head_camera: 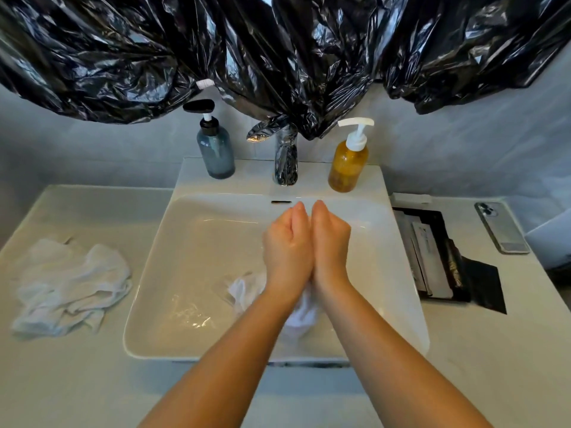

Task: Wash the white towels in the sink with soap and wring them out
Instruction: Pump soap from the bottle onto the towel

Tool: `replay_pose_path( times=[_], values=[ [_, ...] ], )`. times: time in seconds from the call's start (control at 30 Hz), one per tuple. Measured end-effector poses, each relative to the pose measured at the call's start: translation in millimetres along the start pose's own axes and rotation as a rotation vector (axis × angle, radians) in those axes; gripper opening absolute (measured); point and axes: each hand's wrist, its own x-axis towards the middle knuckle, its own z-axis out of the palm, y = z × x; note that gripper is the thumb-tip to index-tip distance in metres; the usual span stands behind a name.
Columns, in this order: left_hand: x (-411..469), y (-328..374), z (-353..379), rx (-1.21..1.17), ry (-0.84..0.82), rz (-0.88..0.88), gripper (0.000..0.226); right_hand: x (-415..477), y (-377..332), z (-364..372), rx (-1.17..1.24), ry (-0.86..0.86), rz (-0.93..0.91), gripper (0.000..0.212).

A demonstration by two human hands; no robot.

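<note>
My left hand (287, 242) and my right hand (330, 242) are held side by side over the white sink (185, 242), edges touching. Their fingers point toward the faucet (285, 159) and are only slightly curved. Neither hand grips anything. One wet white towel (247, 288) lies crumpled in the basin under my wrists, partly hidden by them. A pile of white towels (71, 285) sits on the counter left of the sink. An amber soap bottle (347, 165) with a white pump stands right of the faucet.
A blue-grey pump bottle (216, 152) stands left of the faucet, which is wrapped in black plastic. Black plastic sheeting (278, 50) hangs over the wall above. On the right counter are a black tray of packets (432, 257) and a phone (500, 227).
</note>
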Motion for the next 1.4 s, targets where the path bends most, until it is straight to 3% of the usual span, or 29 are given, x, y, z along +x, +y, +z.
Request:
replay_pose_path(
  times=[0.1, 0.2, 0.3, 0.37, 0.47, 0.53, 0.63, 0.77, 0.9, 1.0, 1.1, 1.2, 1.27, 1.4],
  values=[
    [14, -11, -1, -0.057, -0.049, -0.163, 0.046, -5, 8, 1, -0.057, -0.072, -0.013, 0.052],
    [10, -35, -4, -0.108, -0.342, -0.436, 0.048, 31, 17, -19, -0.222, -0.109, -0.002, 0.048],
    [8, -53, -15, -0.278, -0.432, -0.585, 0.033, 82, 9, -46, -0.292, -0.005, -0.073, 0.013],
    [13, -59, -22, -0.366, -0.416, -0.679, 0.015, 116, 4, -55, -0.249, 0.070, -0.118, 0.041],
    [17, -64, -27, -0.385, -0.412, -0.822, 0.020, 159, -7, -56, -0.230, 0.031, -0.127, 0.091],
    [20, -67, -29, -0.352, -0.370, -0.856, 0.027, 177, -6, -51, -0.234, -0.101, -0.094, 0.107],
    [23, -70, -30, -0.316, -0.334, -0.885, 0.033, 190, 2, -46, -0.271, -0.245, -0.060, 0.111],
    [26, -75, -34, -0.242, -0.376, -0.827, 0.053, 191, 15, -48, -0.280, -0.193, -0.109, 0.086],
    [28, -70, -43, 0.239, -0.465, -0.551, 0.021, 156, 20, -76, -0.308, -0.188, -0.221, 0.073],
    [31, -70, -57, 0.535, -0.564, -0.404, 0.020, 111, 22, -102, -0.391, -0.301, -0.217, 0.077],
    [37, -65, -73, 0.714, -0.468, -0.324, 0.015, 80, 34, -118, -0.618, -0.445, -0.224, 0.079],
    [47, -41, -74, 0.538, -0.319, -0.192, 0.014, 64, 40, -120, -0.816, -0.514, -0.247, 0.079],
    [52, -18, -58, 0.437, -0.304, -0.084, 0.020, 59, 37, -115, -0.910, -0.522, -0.319, 0.080],
    [60, 7, -14, 0.463, -0.312, 0.073, 0.039, 54, 22, -97, -1.063, -0.542, -0.495, 0.082]
  ],
)
